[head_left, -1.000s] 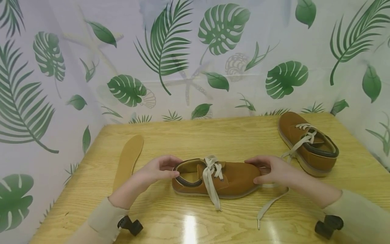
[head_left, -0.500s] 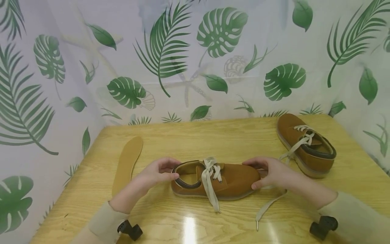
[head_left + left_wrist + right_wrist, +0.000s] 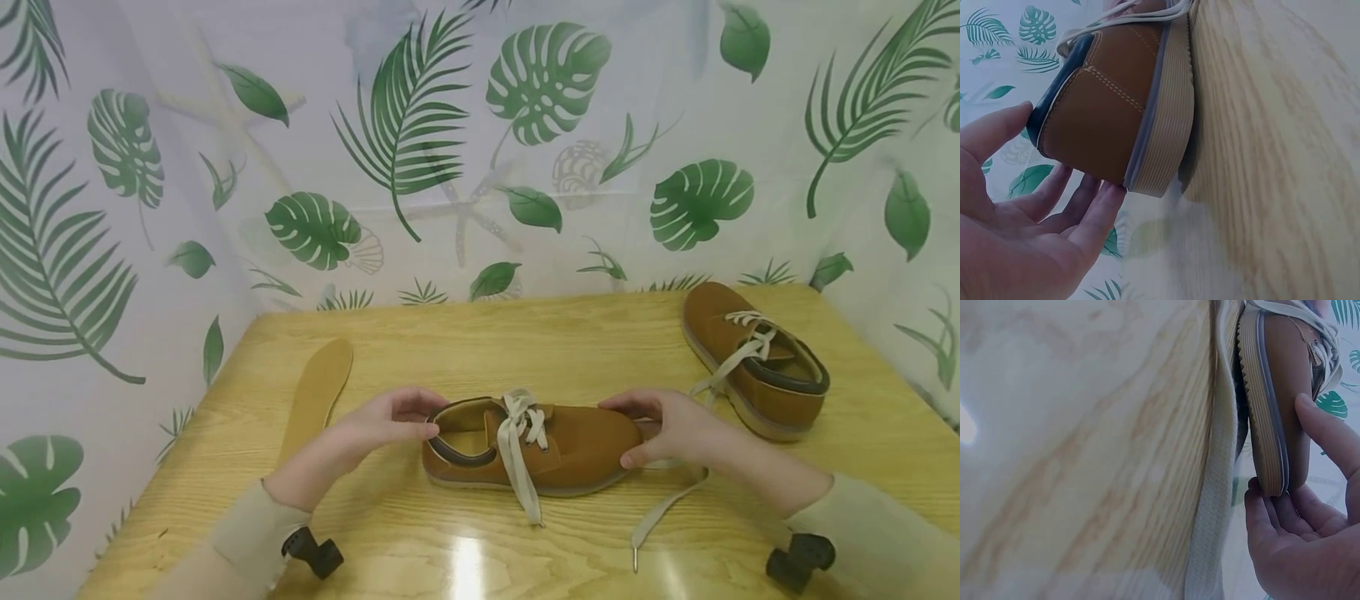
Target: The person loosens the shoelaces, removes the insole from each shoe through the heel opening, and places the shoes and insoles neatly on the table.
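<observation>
A brown lace-up shoe (image 3: 592,442) lies sideways in front of me, sole down, its toe to the right. Its cream laces (image 3: 517,467) are gathered at the tongue, one end hanging down the near side. My left hand (image 3: 386,421) holds the heel, with the thumb on the dark collar and the fingertips at the back, as the left wrist view shows on the heel leather (image 3: 1091,119). At the other end my right hand (image 3: 671,425) grips the toe; in the right wrist view its thumb lies on the upper and its fingers reach the striped sole (image 3: 1266,425).
A second brown shoe (image 3: 780,400) stands at the back right, its long loose lace (image 3: 663,510) trailing forward past my right hand. A tan insole (image 3: 315,392) lies on the wooden table (image 3: 480,342) at left, partly behind my left forearm. A leaf-printed cloth (image 3: 450,192) hangs behind.
My right thumb has shifted slightly lower and left on the toe. The shoe and my left hand keep almost the same place.
</observation>
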A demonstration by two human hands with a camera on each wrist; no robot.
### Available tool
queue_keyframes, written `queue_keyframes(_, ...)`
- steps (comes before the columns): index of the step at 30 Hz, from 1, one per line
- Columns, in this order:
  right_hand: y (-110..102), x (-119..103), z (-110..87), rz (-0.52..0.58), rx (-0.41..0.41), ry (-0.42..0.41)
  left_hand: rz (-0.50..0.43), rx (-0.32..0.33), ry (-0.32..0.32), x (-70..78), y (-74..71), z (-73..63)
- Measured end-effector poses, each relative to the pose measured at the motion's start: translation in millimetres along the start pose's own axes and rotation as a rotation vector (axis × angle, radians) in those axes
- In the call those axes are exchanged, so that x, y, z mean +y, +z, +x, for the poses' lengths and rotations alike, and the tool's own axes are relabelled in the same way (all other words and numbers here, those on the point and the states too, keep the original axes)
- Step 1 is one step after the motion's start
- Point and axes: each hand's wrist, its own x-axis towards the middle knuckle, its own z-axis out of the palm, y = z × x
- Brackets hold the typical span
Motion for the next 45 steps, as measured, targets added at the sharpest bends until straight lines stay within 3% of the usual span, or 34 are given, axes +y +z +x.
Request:
queue_keyframes(14,1.1,-2.7,-11.2,-0.009,-0.012,0.021,-0.003,-0.108,-0.049,5.9,-2.6,14.5)
queue_keyframes(26,6.9,-0.7,-6.0,-0.150,-0.021,-0.076,0.001,-0.144,-0.037,2.5,-4.0,20.7)
queue_keyframes(36,-3.9,-4.1,3.5,-0.171,-0.031,-0.088,0.027,-0.157,0.019,33.2,-12.6,40.2)
queue_keyframes(45,-3.9,-6.7,3.9,-0.164,-0.032,-0.055,0.035,-0.192,0.038,63.6,-9.7,56.8)
